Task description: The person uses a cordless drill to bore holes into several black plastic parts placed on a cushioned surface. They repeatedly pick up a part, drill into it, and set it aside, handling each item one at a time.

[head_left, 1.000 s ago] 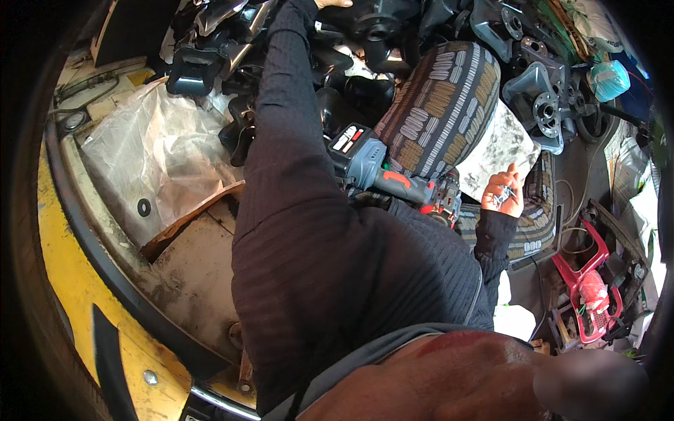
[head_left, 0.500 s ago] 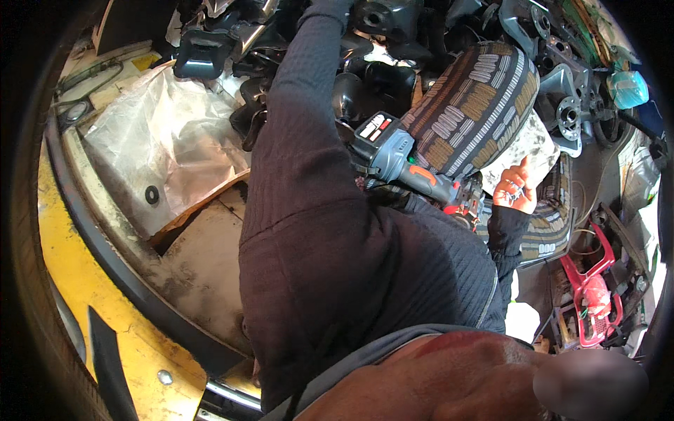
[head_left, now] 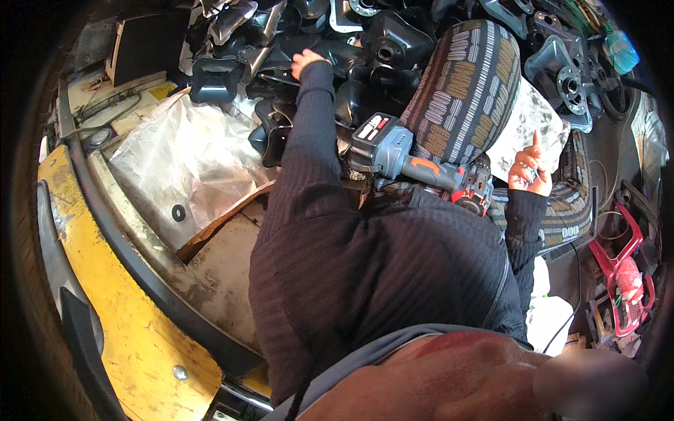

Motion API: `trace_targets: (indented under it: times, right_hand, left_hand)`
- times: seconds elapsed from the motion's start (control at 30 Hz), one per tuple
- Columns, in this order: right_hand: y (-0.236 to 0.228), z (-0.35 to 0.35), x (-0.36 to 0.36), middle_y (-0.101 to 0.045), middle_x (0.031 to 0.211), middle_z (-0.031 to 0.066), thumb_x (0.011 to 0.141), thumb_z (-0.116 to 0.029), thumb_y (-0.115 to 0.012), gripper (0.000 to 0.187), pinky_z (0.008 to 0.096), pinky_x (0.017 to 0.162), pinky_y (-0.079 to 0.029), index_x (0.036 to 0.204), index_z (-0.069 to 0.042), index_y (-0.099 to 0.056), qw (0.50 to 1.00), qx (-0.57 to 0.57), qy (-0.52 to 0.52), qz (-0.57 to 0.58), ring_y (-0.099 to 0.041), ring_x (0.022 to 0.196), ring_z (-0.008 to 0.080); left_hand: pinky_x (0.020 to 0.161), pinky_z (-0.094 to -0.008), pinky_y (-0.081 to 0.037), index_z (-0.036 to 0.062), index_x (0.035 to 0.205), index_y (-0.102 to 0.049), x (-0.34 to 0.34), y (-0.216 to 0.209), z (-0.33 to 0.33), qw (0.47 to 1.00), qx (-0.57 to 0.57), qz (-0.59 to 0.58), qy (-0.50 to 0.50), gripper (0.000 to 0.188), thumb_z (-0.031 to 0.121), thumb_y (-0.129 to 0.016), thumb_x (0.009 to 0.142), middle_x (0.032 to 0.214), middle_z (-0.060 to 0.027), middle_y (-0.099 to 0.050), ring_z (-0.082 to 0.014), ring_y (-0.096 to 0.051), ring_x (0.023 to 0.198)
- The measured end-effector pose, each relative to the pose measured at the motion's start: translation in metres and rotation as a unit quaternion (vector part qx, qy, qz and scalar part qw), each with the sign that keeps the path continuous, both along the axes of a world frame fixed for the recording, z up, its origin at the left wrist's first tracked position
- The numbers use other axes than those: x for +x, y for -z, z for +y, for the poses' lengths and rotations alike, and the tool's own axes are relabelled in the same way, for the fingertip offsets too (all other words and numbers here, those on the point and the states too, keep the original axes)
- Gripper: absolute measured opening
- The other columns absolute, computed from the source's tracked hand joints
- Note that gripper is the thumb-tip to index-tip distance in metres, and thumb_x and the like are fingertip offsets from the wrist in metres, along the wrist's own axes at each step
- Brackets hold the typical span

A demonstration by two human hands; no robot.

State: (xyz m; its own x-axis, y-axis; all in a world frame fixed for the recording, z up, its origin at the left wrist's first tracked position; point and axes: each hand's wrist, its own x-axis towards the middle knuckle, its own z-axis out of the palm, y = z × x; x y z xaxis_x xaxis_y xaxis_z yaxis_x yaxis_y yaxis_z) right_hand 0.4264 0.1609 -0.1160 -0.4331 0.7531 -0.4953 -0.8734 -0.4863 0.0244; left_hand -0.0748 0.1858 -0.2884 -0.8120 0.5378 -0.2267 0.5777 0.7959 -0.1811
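Observation:
My left hand (head_left: 309,63) reaches forward into the pile of glossy black moulded parts (head_left: 214,78). Its fingers curl at the edge of one black part (head_left: 344,55) and seem to grip it; the fingertips are partly hidden. On the right, my right hand (head_left: 528,173) is turned up with one finger raised. The other fingers close around small silvery metal pieces (head_left: 531,175), probably screws. Between my arms, against my body, lies a cordless drill (head_left: 428,170) with a grey-blue body, black battery and red collar. Neither hand touches it.
A striped cushion (head_left: 463,88) stands beside the drill, with whitish sheeting (head_left: 530,126) next to it. Clear plastic sheet (head_left: 189,151) with a black washer (head_left: 178,212) spreads at left, beside a yellow panel (head_left: 133,309). Grey metal brackets (head_left: 562,81) and a red plastic frame (head_left: 625,281) are at right.
My left hand has drawn back from the top edge and its fingers now show among the black parts. The right hand still holds the small metal pieces, one finger now raised. The view has shifted.

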Motion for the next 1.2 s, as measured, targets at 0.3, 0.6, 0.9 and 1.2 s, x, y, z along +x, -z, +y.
trace_targets:
  times: [0.3, 0.6, 0.9, 1.2]
  right_hand:
    - [-0.005, -0.02, 0.053, -0.048, 0.079, 0.0003, 0.077, 0.0, -0.045, 0.056, 0.0232, 0.048, -0.036, 0.132, -0.005, -0.036, 0.997, 0.013, 0.058, 0.047, -0.047, 0.064, 0.0091]
    - [-0.011, -0.032, 0.263, -0.032, 0.047, -0.0018, 0.096, -0.022, -0.034, 0.035, 0.0216, 0.037, -0.029, 0.115, 0.002, -0.052, 0.913, 0.279, 0.292, -0.058, -0.029, 0.041, 0.0088]
    - [0.148, -0.189, 0.466, -0.061, 0.076, 0.005, 0.083, -0.034, -0.053, 0.026, 0.0353, 0.06, -0.045, 0.082, -0.011, -0.064, 0.61, -0.304, 0.625, -0.381, -0.057, 0.067, 0.0181]
    - [0.173, -0.139, 0.401, -0.065, 0.1, 0.0046, 0.075, -0.046, -0.062, 0.033, 0.0337, 0.085, -0.046, 0.102, -0.027, -0.066, 0.383, -0.232, -0.072, -0.891, -0.061, 0.094, 0.0241]
  left_hand:
    - [0.084, -0.0286, -0.048, 0.005, 0.105, -0.056, -0.023, 0.121, -0.022, 0.791, 0.113, -0.438, -0.412, 0.045, 0.03, -0.071, 0.071, 0.108, -0.0073, -0.059, -0.0189, -0.058, 0.1]
    - [0.058, -0.0353, -0.049, 0.0052, 0.08, -0.054, -0.053, -0.06, -0.051, 0.666, 0.307, -0.516, -0.444, 0.031, 0.035, -0.062, 0.074, 0.072, -0.0115, -0.056, -0.0252, -0.057, 0.067]
    - [0.05, -0.0334, -0.046, -0.0052, 0.083, -0.061, 0.152, -0.278, 0.06, 0.726, 0.534, -0.145, 0.409, 0.032, 0.026, -0.069, 0.078, 0.074, -0.013, -0.063, -0.0197, -0.057, 0.064]
    - [0.048, -0.0351, -0.041, 0.0123, 0.127, -0.047, 0.398, -0.194, 0.074, 0.396, 0.135, -0.238, 0.876, 0.07, 0.008, -0.064, 0.06, 0.058, -0.0034, -0.049, -0.0224, -0.051, 0.05]
